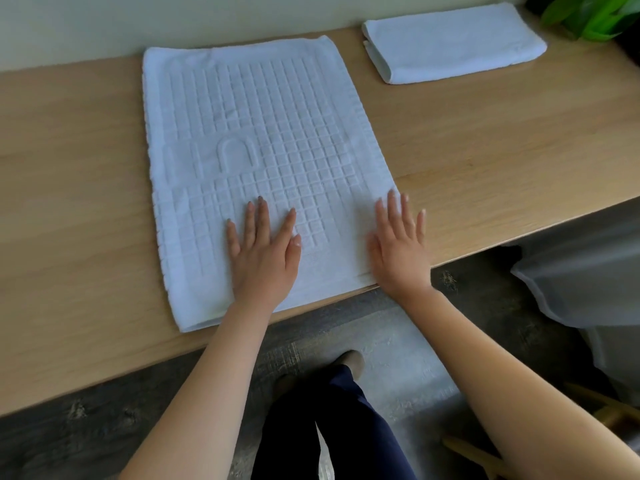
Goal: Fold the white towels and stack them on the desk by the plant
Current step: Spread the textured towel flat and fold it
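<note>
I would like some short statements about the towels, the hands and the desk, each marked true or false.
1. Both hands lie flat on the patterned towel. True: the left hand and the right hand press its near part.
2. The folded towel lies beside the plant. True.
3. The patterned towel is rolled into a tube. False: it lies flat on the desk.
4. The right hand holds the folded towel. False: it rests at the patterned towel's right edge.
5. Two folded towels are stacked by the plant. False: only one shows there.
</note>
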{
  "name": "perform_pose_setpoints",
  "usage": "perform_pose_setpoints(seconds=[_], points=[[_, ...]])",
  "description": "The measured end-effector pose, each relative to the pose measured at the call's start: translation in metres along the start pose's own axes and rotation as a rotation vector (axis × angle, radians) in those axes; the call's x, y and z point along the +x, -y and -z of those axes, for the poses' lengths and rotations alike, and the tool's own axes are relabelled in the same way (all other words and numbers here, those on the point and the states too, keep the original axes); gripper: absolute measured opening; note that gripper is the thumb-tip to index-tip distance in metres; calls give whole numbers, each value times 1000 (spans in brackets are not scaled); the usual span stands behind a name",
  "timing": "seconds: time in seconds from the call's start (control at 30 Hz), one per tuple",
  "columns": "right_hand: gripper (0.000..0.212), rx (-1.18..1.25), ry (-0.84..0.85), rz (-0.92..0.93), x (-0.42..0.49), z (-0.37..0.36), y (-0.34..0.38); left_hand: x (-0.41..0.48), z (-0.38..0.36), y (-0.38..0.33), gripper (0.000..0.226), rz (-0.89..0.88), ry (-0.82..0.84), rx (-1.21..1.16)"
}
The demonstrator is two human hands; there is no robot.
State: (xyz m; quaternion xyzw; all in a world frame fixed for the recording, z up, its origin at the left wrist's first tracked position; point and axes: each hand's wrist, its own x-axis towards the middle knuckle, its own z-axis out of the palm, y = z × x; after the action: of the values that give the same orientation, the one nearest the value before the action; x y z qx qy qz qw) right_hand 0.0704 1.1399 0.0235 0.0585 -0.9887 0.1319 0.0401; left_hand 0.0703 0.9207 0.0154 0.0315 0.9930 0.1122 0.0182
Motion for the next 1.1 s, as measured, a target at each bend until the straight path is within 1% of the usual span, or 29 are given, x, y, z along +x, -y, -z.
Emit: perform_pose_setpoints(seconds=[0.03, 0.1, 0.13, 0.2, 0.3, 0.4, 0.57, 0.67, 0.73, 0.83, 0.9, 0.97, 1.0, 1.1], points=[[59, 61, 6, 104, -1, -1, 10, -5, -1, -1, 57, -16, -12, -12], [59, 142, 98, 310, -8, -7, 27, -17, -3, -3, 59, -52, -1, -1], [61, 116, 143, 382, -11, -12, 31, -24, -4, -3, 59, -68, 9, 21], [72, 0, 184, 454, -16, -18, 30, -37, -6, -1, 59, -90, 20, 64], [88, -77, 248, 488, -16, -14, 23, -50, -8, 4, 59, -115, 32, 108], [98, -118, 300, 503, -14, -9, 23, -57, -5, 5, 65, -113, 57, 159], [97, -64, 297, 528, -17, -9, 17, -64, -3, 7, 90, -133, 95, 197], [103, -42, 274, 533, -17, -7, 15, -66, 0, 4, 97, -114, 96, 185], [101, -30, 236, 539, -17, -6, 15, -65, 2, 1, 93, -103, 90, 179], [95, -16, 217, 562, -16, -5, 12, -64, 3, -1, 81, -104, 110, 140], [89, 13, 247, 585, -14, -2, 8, -67, 8, 0, 67, -112, 121, 88], [82, 46, 292, 601, -12, 1, 3, -70, 8, 6, 55, -141, 91, 12], [79, 59, 293, 613, -10, 2, 1, -70, 8, 8, 53, -147, 71, -24], [68, 126, 260, 636, -5, 5, -4, -72, 9, 11, 67, -169, 44, -116]])
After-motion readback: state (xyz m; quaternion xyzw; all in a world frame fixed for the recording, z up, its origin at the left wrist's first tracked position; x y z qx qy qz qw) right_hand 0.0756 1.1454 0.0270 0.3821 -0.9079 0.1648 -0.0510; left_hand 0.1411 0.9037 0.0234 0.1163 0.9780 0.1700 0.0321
